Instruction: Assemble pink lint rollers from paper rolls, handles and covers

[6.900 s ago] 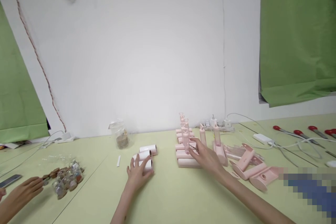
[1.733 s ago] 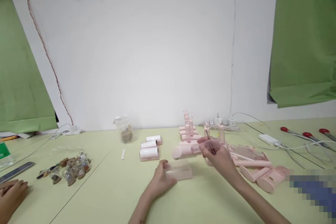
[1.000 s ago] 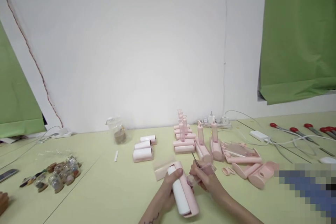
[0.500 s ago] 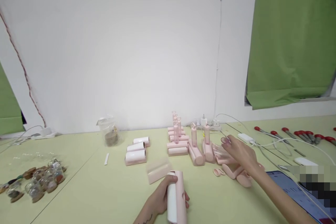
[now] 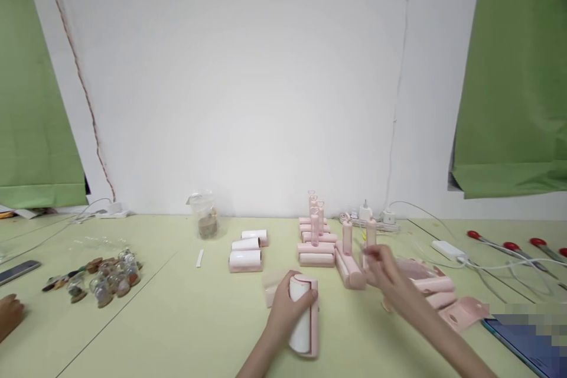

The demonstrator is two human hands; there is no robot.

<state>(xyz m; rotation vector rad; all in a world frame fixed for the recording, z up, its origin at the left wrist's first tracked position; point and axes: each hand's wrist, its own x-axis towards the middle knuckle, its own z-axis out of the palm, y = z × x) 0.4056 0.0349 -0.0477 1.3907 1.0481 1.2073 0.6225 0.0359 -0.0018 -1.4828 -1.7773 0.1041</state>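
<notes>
My left hand (image 5: pixel 286 310) is wrapped around a lint roller (image 5: pixel 301 325) with a white roll and a pink case, its thumb lying across the upper part. Behind it a flat pale-pink piece (image 5: pixel 270 289) rests on the table, partly covered by the hand. My right hand (image 5: pixel 385 274) is slightly blurred, its fingers curled together in front of a standing pink handle (image 5: pixel 371 231). What sits between those fingertips is hidden. Left of them a second pink handle (image 5: pixel 348 237) stands by a pink roller case (image 5: pixel 349 266).
More pink rollers (image 5: pixel 316 260) lie stacked behind. White rolls (image 5: pixel 245 259) sit to the left, near a plastic bag (image 5: pixel 207 218). Small glass jars (image 5: pixel 104 289) cluster farther left, by another person's hand (image 5: pixel 9 314). Pink parts (image 5: pixel 463 312), a tablet (image 5: pixel 522 339) and cables occupy the right.
The view has swung left. My right hand has moved left from above the loose pink pieces to the standing handle. My left hand has turned the lint roller and shifted its grip.
</notes>
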